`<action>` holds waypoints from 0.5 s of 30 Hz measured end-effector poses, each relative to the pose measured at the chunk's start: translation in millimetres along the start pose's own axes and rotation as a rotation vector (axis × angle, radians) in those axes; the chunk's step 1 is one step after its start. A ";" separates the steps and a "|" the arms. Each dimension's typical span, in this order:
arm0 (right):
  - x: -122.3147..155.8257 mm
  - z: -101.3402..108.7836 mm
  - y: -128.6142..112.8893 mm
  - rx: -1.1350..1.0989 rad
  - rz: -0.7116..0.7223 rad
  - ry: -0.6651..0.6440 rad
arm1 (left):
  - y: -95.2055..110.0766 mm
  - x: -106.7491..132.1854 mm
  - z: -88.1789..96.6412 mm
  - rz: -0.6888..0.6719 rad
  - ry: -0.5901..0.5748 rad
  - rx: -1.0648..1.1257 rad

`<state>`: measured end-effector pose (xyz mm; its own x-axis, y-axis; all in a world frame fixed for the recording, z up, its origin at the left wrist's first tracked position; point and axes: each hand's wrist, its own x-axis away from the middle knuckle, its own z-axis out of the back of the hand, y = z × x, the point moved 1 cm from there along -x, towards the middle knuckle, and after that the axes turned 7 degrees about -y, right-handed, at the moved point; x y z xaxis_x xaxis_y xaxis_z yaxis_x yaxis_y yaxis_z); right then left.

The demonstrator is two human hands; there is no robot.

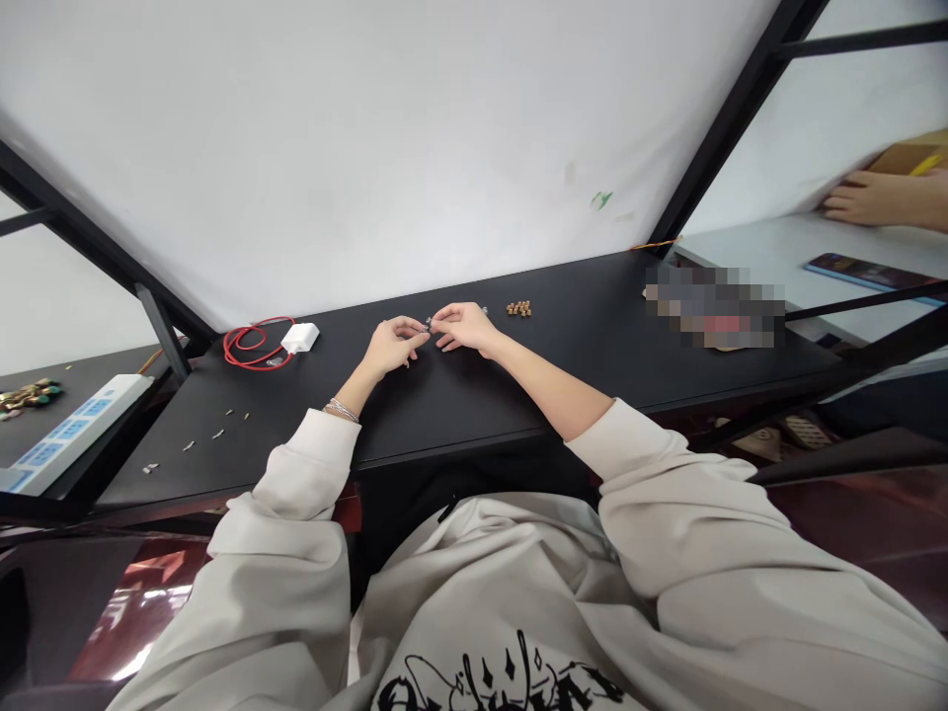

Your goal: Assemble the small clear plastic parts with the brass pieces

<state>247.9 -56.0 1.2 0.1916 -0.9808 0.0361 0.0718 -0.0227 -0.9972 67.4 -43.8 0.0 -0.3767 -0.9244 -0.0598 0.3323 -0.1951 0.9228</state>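
Note:
My left hand (394, 346) and my right hand (465, 326) meet over the black table (474, 395), fingertips pinched together on a tiny dark-and-silver object (428, 322) too small to name. Both hands rest low on the tabletop. A small cluster of brown beads (519, 308) lies just right of my right hand. A thin bracelet (343, 408) circles my left wrist, above the pale sweatshirt sleeve.
A white charger (300, 338) with a coiled red cable (252, 348) sits left of my hands. Small pale bits (217, 433) are scattered at the table's left. A white power strip (70, 430) lies far left. Another person's hand (866, 197) rests on the white table at right, near a phone (863, 271).

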 end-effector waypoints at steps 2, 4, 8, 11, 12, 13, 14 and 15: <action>-0.6 0.1 1.1 0.013 0.000 -0.005 | -1.1 -0.6 0.3 -0.007 -0.002 -0.002; -1.0 0.4 1.7 0.014 0.003 0.006 | -1.8 -0.8 0.4 -0.009 -0.006 -0.001; -0.9 0.4 1.6 0.035 0.022 0.017 | -1.7 -0.5 0.2 -0.007 -0.005 -0.001; -0.6 0.3 1.0 0.083 0.046 0.029 | -1.0 -0.3 0.2 -0.012 0.001 -0.009; -0.5 0.4 0.6 0.089 0.069 0.045 | -1.0 -0.3 0.3 -0.014 0.001 -0.012; -0.3 0.7 0.1 0.093 0.099 0.066 | -1.1 -0.4 0.4 -0.016 0.001 -0.016; 0.0 0.9 -0.4 0.100 0.131 0.084 | -1.4 -0.6 0.5 -0.016 0.001 -0.019; 0.4 1.1 -0.8 0.117 0.155 0.089 | -1.8 -0.8 0.7 -0.017 0.000 -0.020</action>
<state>249.0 -56.1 2.0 0.1225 -0.9842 -0.1278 0.1623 0.1469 -0.9757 66.5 -42.4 -1.4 -0.3824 -0.9209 -0.0760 0.3430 -0.2178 0.9137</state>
